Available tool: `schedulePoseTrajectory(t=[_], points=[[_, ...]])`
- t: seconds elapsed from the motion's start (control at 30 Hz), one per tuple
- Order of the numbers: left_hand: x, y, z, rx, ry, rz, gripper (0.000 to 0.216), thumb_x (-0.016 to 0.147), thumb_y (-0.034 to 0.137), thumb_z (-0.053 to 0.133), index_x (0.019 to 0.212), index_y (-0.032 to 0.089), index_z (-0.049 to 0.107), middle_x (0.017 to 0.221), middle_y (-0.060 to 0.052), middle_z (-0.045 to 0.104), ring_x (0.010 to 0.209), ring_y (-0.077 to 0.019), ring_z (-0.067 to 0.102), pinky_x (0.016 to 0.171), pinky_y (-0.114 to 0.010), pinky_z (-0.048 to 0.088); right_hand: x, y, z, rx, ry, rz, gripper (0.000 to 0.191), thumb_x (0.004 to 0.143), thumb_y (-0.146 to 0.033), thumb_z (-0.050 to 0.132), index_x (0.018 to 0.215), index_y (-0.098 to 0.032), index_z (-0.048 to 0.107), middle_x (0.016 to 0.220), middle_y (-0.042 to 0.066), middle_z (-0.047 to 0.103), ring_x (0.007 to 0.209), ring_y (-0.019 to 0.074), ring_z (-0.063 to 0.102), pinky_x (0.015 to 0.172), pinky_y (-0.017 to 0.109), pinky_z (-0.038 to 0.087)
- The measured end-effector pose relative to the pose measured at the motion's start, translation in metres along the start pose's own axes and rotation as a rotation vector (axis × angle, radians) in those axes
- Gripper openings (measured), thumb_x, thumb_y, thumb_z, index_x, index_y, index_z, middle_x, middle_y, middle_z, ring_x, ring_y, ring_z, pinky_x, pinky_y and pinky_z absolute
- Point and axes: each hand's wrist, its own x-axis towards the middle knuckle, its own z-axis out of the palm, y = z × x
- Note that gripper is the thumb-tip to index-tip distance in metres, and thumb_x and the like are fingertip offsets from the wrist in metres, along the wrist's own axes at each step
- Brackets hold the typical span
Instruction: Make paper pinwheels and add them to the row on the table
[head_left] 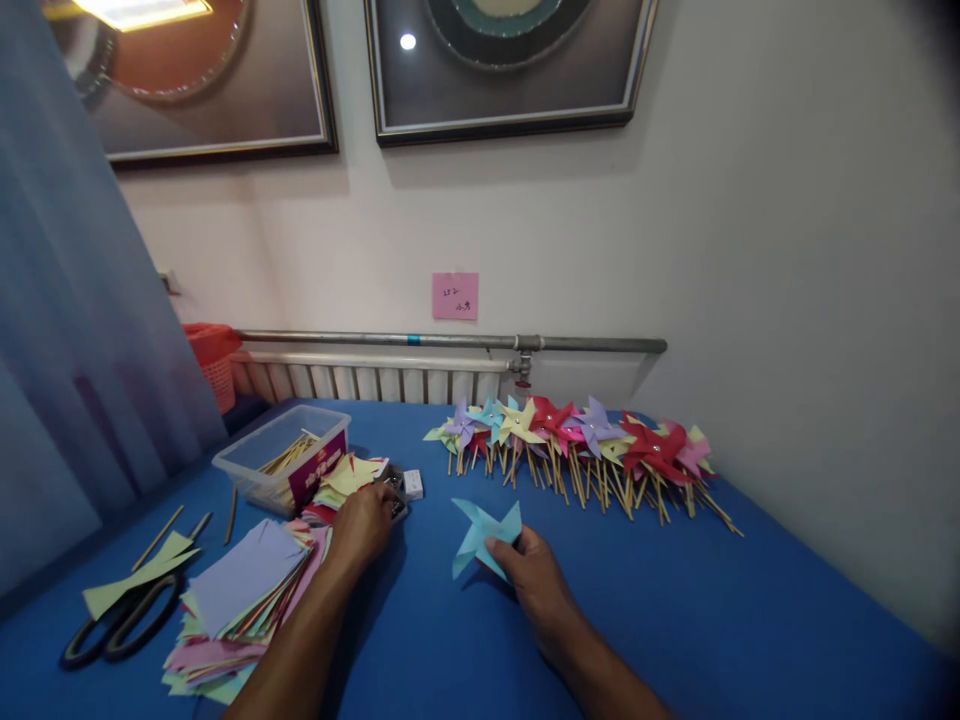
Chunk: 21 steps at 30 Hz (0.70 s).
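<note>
My right hand [531, 568] pinches a light blue folded paper pinwheel [481, 532] against the blue table [675, 620]. My left hand [363, 524] reaches into a small dark container [397, 492] beside a white box [413, 484], with its fingers curled; what they hold is hidden. A row of finished pinwheels on wooden sticks [577, 445] lies further back.
A stack of coloured paper squares [240, 595] sits at the left with black scissors [120, 625] and loose sticks [157, 537]. A clear plastic tub [281, 455] holds more sticks. A radiator [375, 378] and wall stand behind, a curtain [67, 350] at the left.
</note>
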Motion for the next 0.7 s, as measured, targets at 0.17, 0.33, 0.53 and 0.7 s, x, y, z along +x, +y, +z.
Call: schedulePoseTrajectory(t=[0.17,0.33,0.53,0.7], points=[[-0.001,0.0,0.002,-0.004,0.011,0.018,0.025,0.094,0.02,0.049,0.096,0.022,0.074,0.101,-0.008,0.076,0.098,-0.0227,0.068,0.079,-0.028,0.04,-0.005,-0.004,0.002,0.017,-0.002,0.017,0.032,0.07,-0.038,0.078,0.092,-0.015,0.074,0.077,0.003,0.073,0.07,0.021,0.062,0.07,0.031,0.05],[-0.002,0.002,0.006,0.002,0.019,0.061,0.023,0.093,0.016,0.051,0.098,0.022,0.073,0.102,-0.007,0.074,0.1,-0.0218,0.066,0.081,-0.028,0.039,-0.006,-0.003,0.003,0.038,-0.011,0.019,0.031,0.072,-0.037,0.077,0.094,-0.015,0.073,0.082,0.004,0.074,0.074,0.0208,0.063,0.074,0.032,0.051],[-0.006,0.009,0.008,-0.039,0.054,0.143,0.022,0.091,0.013,0.051,0.092,0.017,0.073,0.095,-0.008,0.072,0.094,-0.021,0.065,0.079,-0.028,0.038,-0.004,-0.002,0.002,0.06,-0.019,0.024,0.032,0.07,-0.038,0.077,0.093,-0.015,0.074,0.079,0.003,0.073,0.072,0.0203,0.063,0.072,0.031,0.051],[-0.022,0.032,0.023,-0.056,-0.011,0.285,0.021,0.088,0.011,0.052,0.089,0.017,0.072,0.094,-0.008,0.07,0.095,-0.0211,0.064,0.08,-0.028,0.039,-0.004,0.002,0.001,0.061,-0.006,0.024,0.032,0.071,-0.038,0.078,0.093,-0.015,0.074,0.082,0.004,0.075,0.074,0.0218,0.066,0.074,0.034,0.053]])
